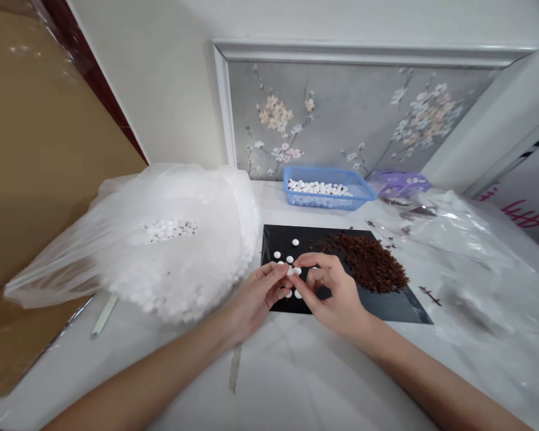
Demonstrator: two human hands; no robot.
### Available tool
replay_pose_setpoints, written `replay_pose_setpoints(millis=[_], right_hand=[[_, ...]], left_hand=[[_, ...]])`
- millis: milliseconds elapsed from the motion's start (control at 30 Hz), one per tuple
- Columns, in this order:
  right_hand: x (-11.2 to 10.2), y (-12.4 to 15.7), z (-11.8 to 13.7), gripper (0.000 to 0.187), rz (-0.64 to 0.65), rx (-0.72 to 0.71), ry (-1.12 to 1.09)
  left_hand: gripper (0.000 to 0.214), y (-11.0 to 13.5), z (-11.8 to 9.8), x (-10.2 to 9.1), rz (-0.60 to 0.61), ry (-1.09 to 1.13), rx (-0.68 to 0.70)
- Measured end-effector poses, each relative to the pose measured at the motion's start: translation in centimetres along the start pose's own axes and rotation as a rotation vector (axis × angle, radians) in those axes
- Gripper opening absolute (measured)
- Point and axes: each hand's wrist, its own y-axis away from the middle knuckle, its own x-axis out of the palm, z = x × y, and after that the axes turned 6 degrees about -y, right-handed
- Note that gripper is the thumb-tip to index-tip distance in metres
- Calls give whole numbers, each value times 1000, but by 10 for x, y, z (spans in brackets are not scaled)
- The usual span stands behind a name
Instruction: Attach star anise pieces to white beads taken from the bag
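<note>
My left hand (266, 291) is closed, with a small white ball (290, 271) at its thumb and fingertips. Beside it, the thumb and forefinger of my right hand (330, 287) come together in a pinch at that ball, where a tiny dark speck shows; what exactly they grip is too small to tell. Both hands are above a black mat (332, 235). Around the fingertips several more white balls (295, 242) lie loose on the mat. A heap of small reddish-brown, spiky pieces (372, 263) covers the mat's right part, just beyond my right hand.
Behind the mat stands a blue plastic basket (330, 202) filled with white balls. A large translucent bag (193, 251) of white balls bulges at the left, near cardboard (36, 131). On the right lie clear plastic sheeting (476, 257) and a purple bag (402, 182).
</note>
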Motion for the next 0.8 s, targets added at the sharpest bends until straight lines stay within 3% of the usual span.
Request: replay_pose_setpoints(millis=[433, 800], right_hand=[[6, 0, -1, 18, -73, 136, -123], [4, -3, 3, 15, -6, 240, -185]], left_hand=[[18, -3, 3, -1, -62, 59, -12], [17, -5, 7, -6, -67, 36, 20]])
